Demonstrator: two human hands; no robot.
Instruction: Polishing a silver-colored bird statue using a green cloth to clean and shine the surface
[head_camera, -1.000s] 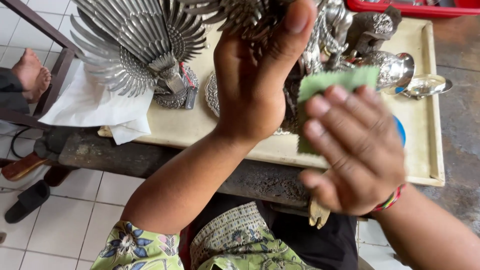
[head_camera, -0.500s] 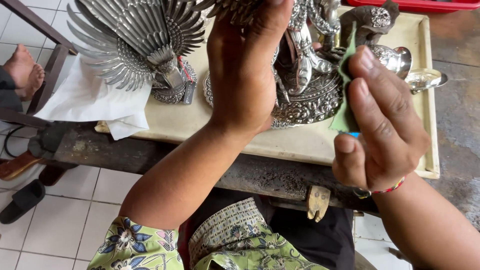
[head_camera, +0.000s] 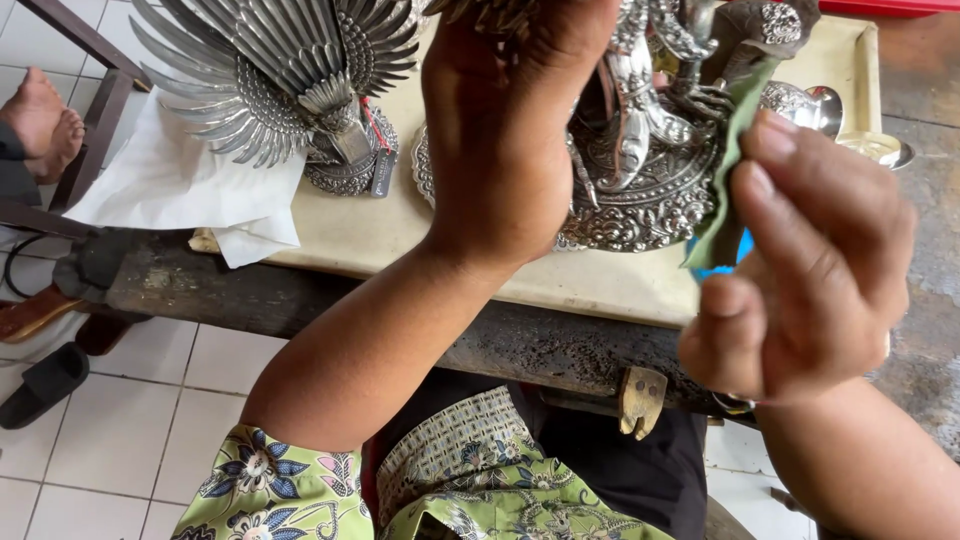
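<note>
My left hand (head_camera: 515, 130) grips the upper part of an ornate silver statue (head_camera: 640, 150) that stands on a round embossed base on the cream tray (head_camera: 600, 285). My right hand (head_camera: 800, 270) pinches a green cloth (head_camera: 725, 170) between thumb and fingers, with the cloth's upper end touching the statue's right side. The top of the statue is cut off by the frame and partly hidden behind my left hand.
A silver winged bird figure (head_camera: 280, 80) stands at the tray's left beside white paper (head_camera: 180, 190). Silver spoons (head_camera: 860, 130) lie at the right. The tray rests on a dark wooden bench (head_camera: 300, 300). Another person's bare foot (head_camera: 40, 120) is at far left above a tiled floor.
My right hand turned the green cloth from flat to edge-on and brought it up against the statue's right side. The view moved closer; my left hand kept its hold.
</note>
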